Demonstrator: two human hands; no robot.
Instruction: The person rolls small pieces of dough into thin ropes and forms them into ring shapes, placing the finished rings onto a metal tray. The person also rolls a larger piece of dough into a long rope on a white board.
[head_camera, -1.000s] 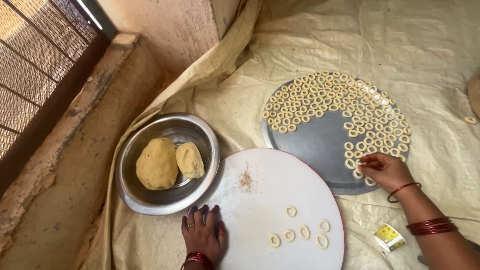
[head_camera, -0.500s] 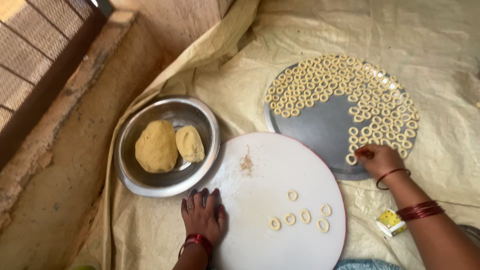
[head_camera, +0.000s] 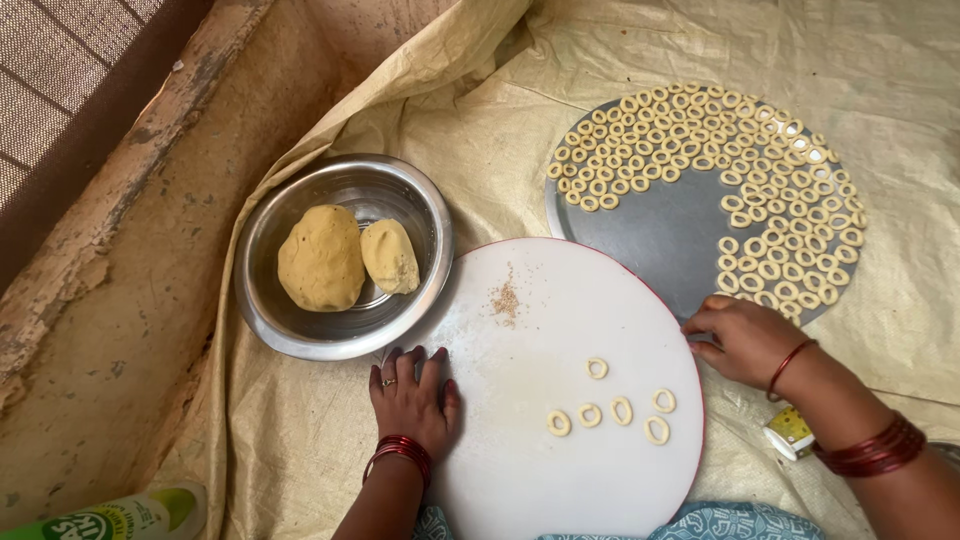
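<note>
Six dough rings (head_camera: 612, 405) lay on the white round board (head_camera: 560, 330) at lower centre. The left hand (head_camera: 412, 398) rested flat, fingers spread, on the board's left edge. The right hand (head_camera: 745, 338) was curled at the grey tray (head_camera: 670, 225) rim at right; whether it held anything could not be told. Upper left sat a steel bowl (head_camera: 345, 255) with two dough lumps (head_camera: 345, 260).

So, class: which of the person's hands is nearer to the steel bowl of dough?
Left. The left hand rests just below the steel bowl; the right hand lies far across the white board.
</note>
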